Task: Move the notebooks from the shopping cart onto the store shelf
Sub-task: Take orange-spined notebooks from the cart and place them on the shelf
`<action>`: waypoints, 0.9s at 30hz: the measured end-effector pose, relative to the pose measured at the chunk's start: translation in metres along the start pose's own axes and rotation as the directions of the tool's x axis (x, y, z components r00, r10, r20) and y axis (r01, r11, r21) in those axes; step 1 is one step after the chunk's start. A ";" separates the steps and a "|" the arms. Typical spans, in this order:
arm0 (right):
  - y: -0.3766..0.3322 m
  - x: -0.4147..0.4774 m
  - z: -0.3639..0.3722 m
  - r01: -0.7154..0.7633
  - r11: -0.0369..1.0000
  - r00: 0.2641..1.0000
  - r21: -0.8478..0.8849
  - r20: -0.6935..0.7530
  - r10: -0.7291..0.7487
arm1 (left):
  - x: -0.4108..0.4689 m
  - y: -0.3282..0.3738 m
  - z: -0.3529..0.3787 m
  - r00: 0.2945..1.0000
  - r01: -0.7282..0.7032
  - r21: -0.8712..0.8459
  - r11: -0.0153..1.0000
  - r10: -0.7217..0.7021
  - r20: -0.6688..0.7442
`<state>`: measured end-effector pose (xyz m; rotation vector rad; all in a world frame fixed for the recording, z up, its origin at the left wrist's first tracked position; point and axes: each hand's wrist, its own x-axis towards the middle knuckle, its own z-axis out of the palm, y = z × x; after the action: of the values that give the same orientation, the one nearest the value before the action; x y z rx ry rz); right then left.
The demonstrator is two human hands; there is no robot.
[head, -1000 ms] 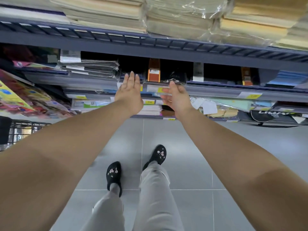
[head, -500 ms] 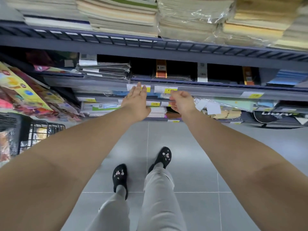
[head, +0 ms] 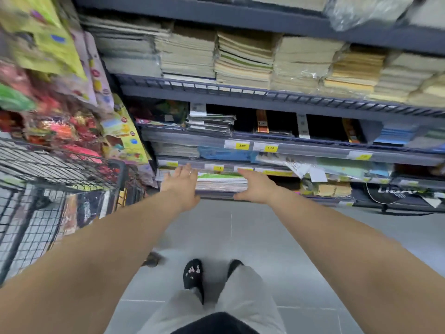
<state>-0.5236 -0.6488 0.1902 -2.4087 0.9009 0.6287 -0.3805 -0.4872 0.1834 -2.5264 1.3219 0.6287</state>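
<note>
Notebooks (head: 221,183), past the cart (head: 60,169) at our left, sit stacked between our left hand (head: 183,182) and right hand (head: 255,186), both spread flat. Both have dropped from the price rail (head: 265,147) above to this low shelf (head: 216,196), so this batch looks shelved.
</note>
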 end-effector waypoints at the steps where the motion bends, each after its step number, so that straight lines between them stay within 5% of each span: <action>1: -0.012 -0.007 0.004 0.034 0.997 0.999 -0.071 -0.031 -0.036 | -0.011 -0.009 0.004 0.999 0.029 -0.015 0.999 -0.030 -0.029; 9: -0.084 -0.028 0.054 0.285 0.909 0.944 -0.303 -0.075 -0.321 | -0.116 -0.058 0.061 0.935 0.289 -0.222 0.931 -0.325 -0.145; 15: -0.130 -0.051 0.105 0.416 0.827 0.897 -0.379 0.021 -0.441 | -0.200 -0.077 0.113 0.865 0.456 -0.292 0.840 -0.496 -0.075; 23: -0.221 -0.065 0.141 0.506 0.770 0.847 -0.389 0.052 -0.530 | -0.274 -0.155 0.144 0.756 0.562 -0.406 0.721 -0.646 -0.101; 27: -0.273 -0.062 0.160 0.500 0.773 0.837 -0.390 -0.011 -0.547 | -0.286 -0.204 0.157 0.784 0.524 -0.400 0.752 -0.610 -0.118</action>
<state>-0.4146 -0.3454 0.1778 -2.8900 0.1053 0.4594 -0.3993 -0.1030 0.1781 -3.1571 0.4209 0.4481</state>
